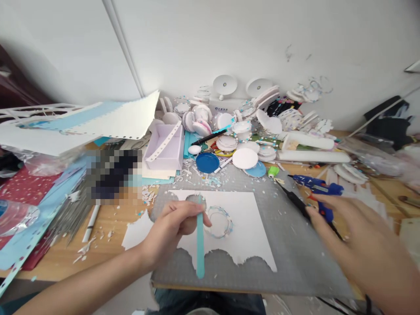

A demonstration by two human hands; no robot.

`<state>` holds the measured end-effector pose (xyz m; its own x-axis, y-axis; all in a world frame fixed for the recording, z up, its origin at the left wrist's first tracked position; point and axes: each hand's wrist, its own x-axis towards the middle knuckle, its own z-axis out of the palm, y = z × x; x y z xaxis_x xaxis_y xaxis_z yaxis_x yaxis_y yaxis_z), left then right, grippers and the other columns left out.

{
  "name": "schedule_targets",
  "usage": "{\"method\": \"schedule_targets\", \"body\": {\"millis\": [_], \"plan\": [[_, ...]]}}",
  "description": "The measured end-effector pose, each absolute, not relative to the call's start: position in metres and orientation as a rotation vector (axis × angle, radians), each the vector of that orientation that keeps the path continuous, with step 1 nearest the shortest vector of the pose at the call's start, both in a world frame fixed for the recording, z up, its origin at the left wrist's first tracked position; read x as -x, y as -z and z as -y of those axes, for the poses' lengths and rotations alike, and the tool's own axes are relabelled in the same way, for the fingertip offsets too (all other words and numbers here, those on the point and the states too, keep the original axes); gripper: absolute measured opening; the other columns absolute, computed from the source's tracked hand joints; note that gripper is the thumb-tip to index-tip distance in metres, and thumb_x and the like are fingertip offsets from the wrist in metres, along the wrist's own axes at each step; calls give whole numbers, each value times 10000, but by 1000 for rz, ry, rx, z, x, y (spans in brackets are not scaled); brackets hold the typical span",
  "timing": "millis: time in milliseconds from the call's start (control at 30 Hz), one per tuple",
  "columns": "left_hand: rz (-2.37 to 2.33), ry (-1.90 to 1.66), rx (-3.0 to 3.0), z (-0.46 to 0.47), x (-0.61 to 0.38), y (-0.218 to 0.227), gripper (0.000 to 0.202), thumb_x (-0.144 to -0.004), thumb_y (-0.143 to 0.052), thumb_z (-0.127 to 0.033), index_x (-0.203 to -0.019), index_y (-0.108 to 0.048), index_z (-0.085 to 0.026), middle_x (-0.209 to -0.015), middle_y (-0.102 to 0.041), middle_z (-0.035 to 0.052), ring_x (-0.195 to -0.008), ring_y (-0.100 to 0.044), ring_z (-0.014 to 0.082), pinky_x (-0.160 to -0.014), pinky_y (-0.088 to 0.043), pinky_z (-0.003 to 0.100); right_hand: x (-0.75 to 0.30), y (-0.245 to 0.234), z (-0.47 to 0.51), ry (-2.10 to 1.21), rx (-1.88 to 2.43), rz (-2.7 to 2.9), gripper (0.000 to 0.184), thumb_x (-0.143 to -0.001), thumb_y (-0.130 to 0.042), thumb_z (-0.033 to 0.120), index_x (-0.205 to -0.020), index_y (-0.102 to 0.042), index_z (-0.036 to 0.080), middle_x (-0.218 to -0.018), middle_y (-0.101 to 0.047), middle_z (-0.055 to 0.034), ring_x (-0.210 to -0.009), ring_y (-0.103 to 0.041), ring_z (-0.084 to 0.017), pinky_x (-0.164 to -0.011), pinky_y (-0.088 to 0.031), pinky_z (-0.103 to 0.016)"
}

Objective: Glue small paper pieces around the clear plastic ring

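Observation:
My left hand (175,227) pinches a long light-blue paper strip (200,245) and holds it upright over a white foam sheet (243,223) with cut-out holes and a ragged lower edge. A thin ring of paper (220,221) lies on that sheet just right of my fingers. My right hand (357,238) is blurred, fingers spread, reaching toward a blue glue gun (320,192) lying at the right edge of the grey cutting mat (295,258). Its fingertips are right beside the gun's handle, and I cannot tell whether they touch it.
Beyond the mat lie a blue lid (207,162), white foam discs (245,158), a black marker (210,137), a lilac open box (166,148) and white foam rolls (311,148). Stacked paper sheets (82,122) overhang on the left. Paper scraps litter the wooden table (108,249).

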<state>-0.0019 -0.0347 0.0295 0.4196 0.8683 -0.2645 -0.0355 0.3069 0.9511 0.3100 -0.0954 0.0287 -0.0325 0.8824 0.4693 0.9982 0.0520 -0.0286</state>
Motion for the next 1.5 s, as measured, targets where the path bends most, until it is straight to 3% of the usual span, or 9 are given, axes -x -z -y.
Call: {"method": "schedule_targets", "body": {"millis": [67, 167, 300, 467, 700, 833, 1000, 1200, 1500], "plan": [[-880, -730, -938, 36, -9, -33, 341, -827, -528, -338, -647, -695, -101, -438, -147, -87, -426, -115, 71, -447, -123, 272, -271, -43, 91, 340, 1583, 2045, 338, -859, -505, 363, -1151, -536, 194, -1070, -613, -116, -1010, -592, -252, -911, -461, -411], [-783, -710, -794, 41, -24, -37, 308, -820, -561, -327, -630, -654, -103, -439, -165, -91, -438, -110, 70, -456, -112, 271, -228, -46, 81, 255, 1131, 2250, 448, -812, -627, 244, -1229, -493, 150, -1128, -599, -128, -1108, -546, -237, -947, -463, -382], [-759, -744, -715, 47, -33, -38, 417, -800, -569, -300, -471, -343, -179, -447, -194, -83, -459, -116, 73, -463, -123, 271, -204, -37, 67, 245, 736, 2344, 278, -857, -535, 114, -1131, -576, 102, -1060, -647, -116, -1081, -559, -211, -899, -514, -346], [-807, -690, -858, 48, -32, -41, 458, -838, -520, -324, -487, -257, -192, -469, -169, -81, -482, -113, 79, -468, -118, 267, -203, -34, 61, 352, 596, 2296, 212, -879, -472, 79, -998, -646, 64, -990, -673, -121, -978, -596, -205, -847, -535, -321], [-1203, -496, -1508, 38, -5, -30, 386, -886, -402, -430, -644, -534, -159, -489, -318, -54, -480, -289, 99, -490, -219, 245, -216, -13, 44, 94, 822, 1911, 247, -794, -558, 16, -976, -627, 168, -854, -662, -65, -772, -608, -159, -672, -527, -307], [-1418, -259, -1884, 36, 8, -12, 405, -853, -457, -422, -542, -408, -167, -506, -322, -44, -510, -304, 102, -501, -201, 247, -220, 5, 27, -181, 1125, 1469, 138, -808, -582, 83, -847, -632, 206, -745, -632, -26, -645, -566, -145, -563, -452, -285], [-1186, -157, -1795, 23, 1, -7, 245, -821, -442, -254, -595, -448, -163, -552, -346, -45, -540, -330, 100, -496, -221, 228, -217, 16, 29, -517, 1201, 1301, 45, -840, -582, 201, -824, -623, 197, -736, -600, -15, -592, -533, -120, -539, -431, -263], [-838, -204, -1640, -11, -2, -8, 231, -786, -432, -153, -580, -329, -177, -572, -273, -62, -545, -257, 86, -483, -209, 222, -217, 27, 37, -909, 1191, 1116, 80, -850, -586, 298, -855, -616, 224, -681, -545, -1, -613, -517, -135, -557, -429, -275], [-655, -182, -1538, -14, 2, 16, 256, -805, -421, -105, -580, -321, -178, -563, -267, -66, -538, -254, 82, -479, -208, 225, -208, 15, 41, -997, 1216, 1290, 66, -862, -557, 213, -821, -608, 203, -675, -541, 19, -582, -498, -87, -515, -405, -202]]}}
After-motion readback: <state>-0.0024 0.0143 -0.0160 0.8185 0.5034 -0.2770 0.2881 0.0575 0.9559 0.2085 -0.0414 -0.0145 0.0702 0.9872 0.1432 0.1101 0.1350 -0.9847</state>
